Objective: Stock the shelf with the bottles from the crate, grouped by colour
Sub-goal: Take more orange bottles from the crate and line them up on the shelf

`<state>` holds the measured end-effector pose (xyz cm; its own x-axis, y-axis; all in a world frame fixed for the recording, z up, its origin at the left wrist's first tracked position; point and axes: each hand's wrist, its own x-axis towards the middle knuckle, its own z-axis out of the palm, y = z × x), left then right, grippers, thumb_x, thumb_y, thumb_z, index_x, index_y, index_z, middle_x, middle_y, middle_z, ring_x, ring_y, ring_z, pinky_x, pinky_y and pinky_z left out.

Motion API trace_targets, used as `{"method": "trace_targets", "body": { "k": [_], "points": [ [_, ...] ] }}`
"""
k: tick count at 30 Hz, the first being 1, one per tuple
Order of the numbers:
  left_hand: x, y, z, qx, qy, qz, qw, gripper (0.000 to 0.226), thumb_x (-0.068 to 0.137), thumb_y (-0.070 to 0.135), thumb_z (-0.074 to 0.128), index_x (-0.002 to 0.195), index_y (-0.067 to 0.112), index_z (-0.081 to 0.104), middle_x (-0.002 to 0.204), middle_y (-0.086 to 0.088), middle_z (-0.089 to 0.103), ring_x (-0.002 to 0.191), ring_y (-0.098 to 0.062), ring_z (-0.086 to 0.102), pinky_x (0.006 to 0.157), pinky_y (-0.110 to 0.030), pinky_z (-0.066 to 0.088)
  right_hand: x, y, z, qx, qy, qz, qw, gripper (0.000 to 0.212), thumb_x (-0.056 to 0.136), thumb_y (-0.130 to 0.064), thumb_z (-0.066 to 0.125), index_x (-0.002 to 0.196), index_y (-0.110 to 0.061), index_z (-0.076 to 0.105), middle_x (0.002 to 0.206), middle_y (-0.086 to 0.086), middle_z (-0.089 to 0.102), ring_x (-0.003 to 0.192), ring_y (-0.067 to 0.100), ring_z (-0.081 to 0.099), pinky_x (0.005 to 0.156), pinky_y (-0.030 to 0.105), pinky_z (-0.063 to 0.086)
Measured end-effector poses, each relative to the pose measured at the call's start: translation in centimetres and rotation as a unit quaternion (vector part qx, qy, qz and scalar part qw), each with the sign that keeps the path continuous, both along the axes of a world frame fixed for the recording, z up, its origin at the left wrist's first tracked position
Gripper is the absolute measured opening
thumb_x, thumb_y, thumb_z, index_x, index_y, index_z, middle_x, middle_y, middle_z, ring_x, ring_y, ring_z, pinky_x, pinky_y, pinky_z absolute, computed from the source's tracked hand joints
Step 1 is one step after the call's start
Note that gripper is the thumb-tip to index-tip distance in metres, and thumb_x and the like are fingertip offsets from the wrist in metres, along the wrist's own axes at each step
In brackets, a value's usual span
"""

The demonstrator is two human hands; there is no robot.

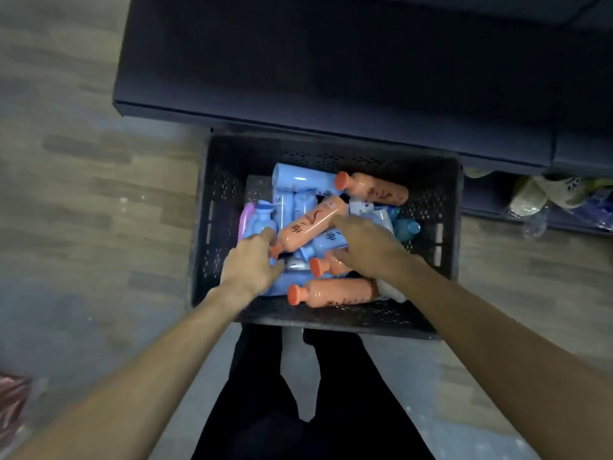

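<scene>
Both hands down inside the black crate (219, 227), well apart. Left hand (252, 263) at the near-left of the pile, fingers reaching to the cap end of the middle orange bottle (308, 227); grip or mere touch, cannot tell. Right hand (368, 247) spread over the near-right of the pile, fingertips against the same bottle's body, palm covering part of another orange bottle (326, 265) beneath; hold not plain either.

Middle orange bottle lying on top, long axis diagonal, cap toward near-left, base toward far-right. Far orange bottle (374, 190) lying nearly crosswise, cap pointing left. Near orange bottle (335, 293) also crosswise, along the near wall, cap left. Blue bottles (298, 180) heaped beneath and at the far-left, lying at mixed angles. Pink bottle (245, 220) against the left wall.

Crate on the wood-pattern floor (99, 194), far wall just under the front edge of the dark shelf (298, 78). Dark trouser legs (265, 376) at the near side.
</scene>
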<state>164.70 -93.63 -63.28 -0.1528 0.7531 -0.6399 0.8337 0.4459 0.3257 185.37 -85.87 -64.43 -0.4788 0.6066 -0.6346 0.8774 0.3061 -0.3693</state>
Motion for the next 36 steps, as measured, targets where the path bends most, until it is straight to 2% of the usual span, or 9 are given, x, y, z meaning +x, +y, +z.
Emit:
{"method": "trace_targets", "body": {
  "k": [3, 7, 11, 16, 22, 26, 30, 32, 36],
  "points": [
    [-0.4, -0.4, -3.6, -0.002, -0.002, 0.016, 1.0, 0.027, 0.084, 0.026, 0.067, 0.105, 0.016, 0.053, 0.1, -0.008, 0.065, 0.092, -0.034, 0.061, 0.073, -0.039, 0.049, -2.7, 1.0, -3.4, 0.001, 0.007, 0.062, 0.998, 0.057, 0.09, -0.02, 0.063, 0.143, -0.019, 0.041, 0.133, 0.011, 0.051, 0.121, 0.032, 0.051, 0.088, 0.041, 0.047],
    [-0.5, -1.7, -6.6, -0.003, -0.006, 0.033, 0.999, 0.028, 0.085, 0.027, 0.065, 0.108, 0.014, 0.054, 0.098, -0.008, 0.065, 0.094, -0.032, 0.06, 0.074, -0.039, 0.049, -6.4, 1.8, -7.7, 0.007, 0.013, 0.159, 0.987, 0.049, 0.083, -0.006, 0.064, 0.129, -0.017, 0.056, 0.122, 0.011, 0.059, 0.116, 0.032, 0.054, 0.086, 0.046, 0.05],
    [-0.7, -3.5, -8.3, -0.008, -0.006, 0.053, 0.999, 0.028, 0.085, 0.028, 0.064, 0.109, 0.016, 0.054, 0.104, -0.004, 0.065, 0.099, -0.029, 0.059, 0.072, -0.035, 0.046, -8.9, 2.0, -10.4, 0.012, -0.008, 0.266, 0.964, 0.05, 0.081, -0.003, 0.064, 0.128, -0.016, 0.054, 0.121, 0.009, 0.058, 0.114, 0.031, 0.055, 0.08, 0.04, 0.048],
    [-0.8, -4.8, -9.0, -0.02, -0.012, 0.054, 0.998, 0.029, 0.086, 0.029, 0.061, 0.112, 0.019, 0.051, 0.106, 0.0, 0.063, 0.099, -0.026, 0.059, 0.075, -0.035, 0.048, -11.0, 2.7, -12.1, 0.014, -0.034, 0.312, 0.949, 0.028, 0.092, -0.02, 0.057, 0.119, -0.02, 0.054, 0.113, 0.004, 0.058, 0.104, 0.027, 0.058, 0.066, 0.034, 0.036],
    [-1.0, -5.7, -9.3, -0.022, -0.014, 0.044, 0.999, 0.028, 0.087, 0.03, 0.061, 0.11, 0.019, 0.051, 0.106, 0.001, 0.062, 0.096, -0.025, 0.059, 0.075, -0.034, 0.049, -10.8, 2.9, -12.4, 0.043, -0.056, 0.337, 0.939, 0.038, 0.092, -0.013, 0.055, 0.13, -0.013, 0.05, 0.117, 0.01, 0.06, 0.101, 0.031, 0.059, 0.067, 0.034, 0.037],
    [-1.0, -6.2, -8.8, -0.021, -0.011, 0.037, 0.999, 0.028, 0.087, 0.029, 0.061, 0.111, 0.02, 0.051, 0.107, 0.001, 0.062, 0.096, -0.025, 0.06, 0.077, -0.036, 0.05, -9.1, 2.3, -11.7, 0.085, -0.017, 0.268, 0.959, 0.044, 0.087, -0.008, 0.061, 0.129, -0.011, 0.046, 0.116, 0.013, 0.056, 0.104, 0.035, 0.058, 0.069, 0.038, 0.043],
    [-0.6, -6.2, -6.7, -0.011, -0.007, -0.01, 1.0, 0.028, 0.086, 0.026, 0.059, 0.112, 0.019, 0.048, 0.11, -0.001, 0.057, 0.097, -0.028, 0.06, 0.075, -0.036, 0.048, -8.0, 2.5, -8.3, 0.061, 0.075, 0.079, 0.992, 0.05, 0.08, -0.015, 0.074, 0.122, -0.017, 0.048, 0.117, 0.006, 0.057, 0.105, 0.031, 0.059, 0.082, 0.044, 0.05],
    [-0.4, -5.9, -5.1, -0.001, 0.0, -0.015, 1.0, 0.034, 0.087, 0.027, 0.058, 0.117, 0.018, 0.046, 0.114, -0.003, 0.053, 0.1, -0.03, 0.059, 0.075, -0.037, 0.045, -7.9, 2.4, -5.3, 0.047, 0.135, -0.023, 0.99, 0.054, 0.078, -0.023, 0.079, 0.123, -0.017, 0.049, 0.115, 0.006, 0.06, 0.104, 0.028, 0.059, 0.086, 0.042, 0.048],
    [-0.8, -4.8, -0.2, 0.065, -0.021, 0.041, 0.997, 0.055, 0.089, 0.034, 0.063, 0.134, 0.015, 0.038, 0.121, -0.006, 0.054, 0.11, -0.029, 0.056, 0.077, -0.035, 0.041, -8.7, 1.0, 2.6, 0.04, 0.218, -0.19, 0.956, 0.059, 0.077, -0.032, 0.082, 0.124, -0.015, 0.05, 0.108, 0.0, 0.064, 0.095, 0.018, 0.059, 0.076, 0.031, 0.042]
  ]
}}
